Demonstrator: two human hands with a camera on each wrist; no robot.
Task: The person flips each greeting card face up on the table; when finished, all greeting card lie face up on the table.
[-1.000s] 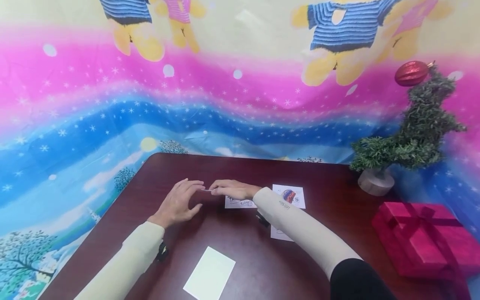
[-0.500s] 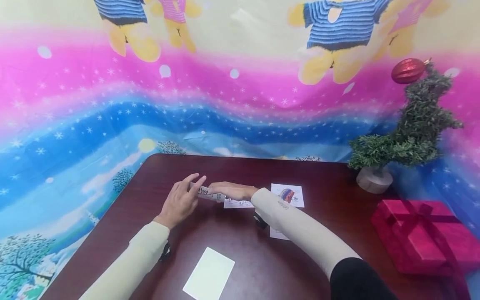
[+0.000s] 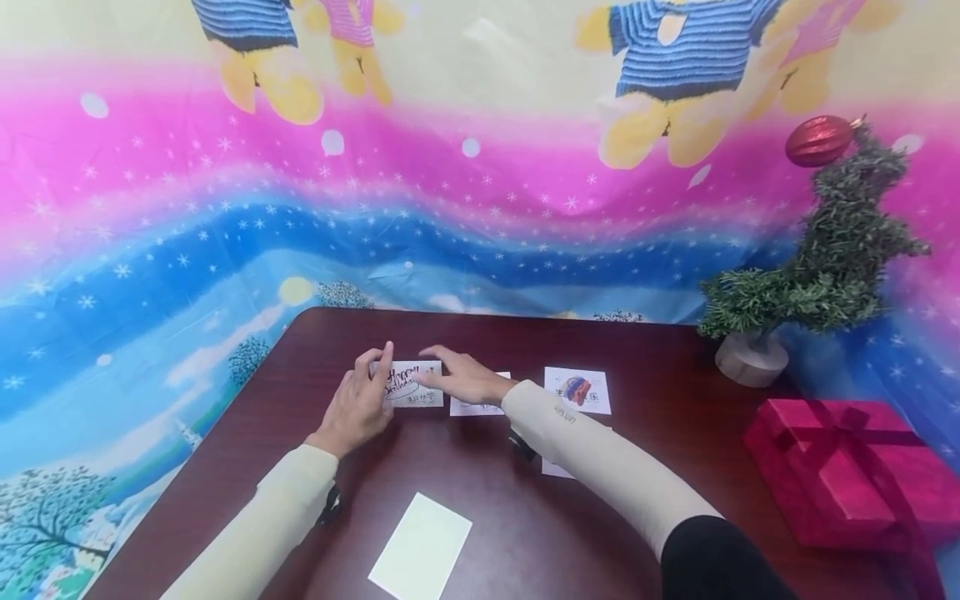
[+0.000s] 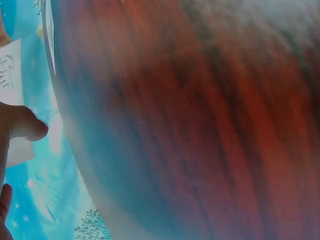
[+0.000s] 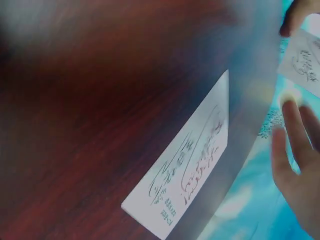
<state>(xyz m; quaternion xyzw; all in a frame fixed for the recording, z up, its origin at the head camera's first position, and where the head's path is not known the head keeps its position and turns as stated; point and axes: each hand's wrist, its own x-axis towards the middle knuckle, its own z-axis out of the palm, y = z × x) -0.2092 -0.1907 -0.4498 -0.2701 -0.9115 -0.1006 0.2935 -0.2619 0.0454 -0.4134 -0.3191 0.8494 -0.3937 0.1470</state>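
Note:
My left hand [image 3: 352,414] pinches a small white greeting card [image 3: 411,398] by its left side, above the far part of the table. The card bears dark "Happy Birthday" lettering and faces me. In the left wrist view the thumb [image 4: 25,124] lies across it. My right hand [image 3: 471,382] is at the card's right side with fingers spread; in the right wrist view its fingers [image 5: 297,132] stand apart from the card. A second lettered card [image 5: 180,165] lies on the table beneath the right hand, partly hidden by it in the head view.
A card with a coloured picture [image 3: 576,392] lies right of centre, and another card [image 3: 557,467] is mostly under my right sleeve. A pale blank card [image 3: 420,546] lies near me. A red gift box [image 3: 855,479] and small fir tree [image 3: 847,250] stand at the right.
The card, first seen edge-on between both hands, has tilted up so its lettered face shows. My right fingers have lifted and spread away from it; my left hand has kept its hold.

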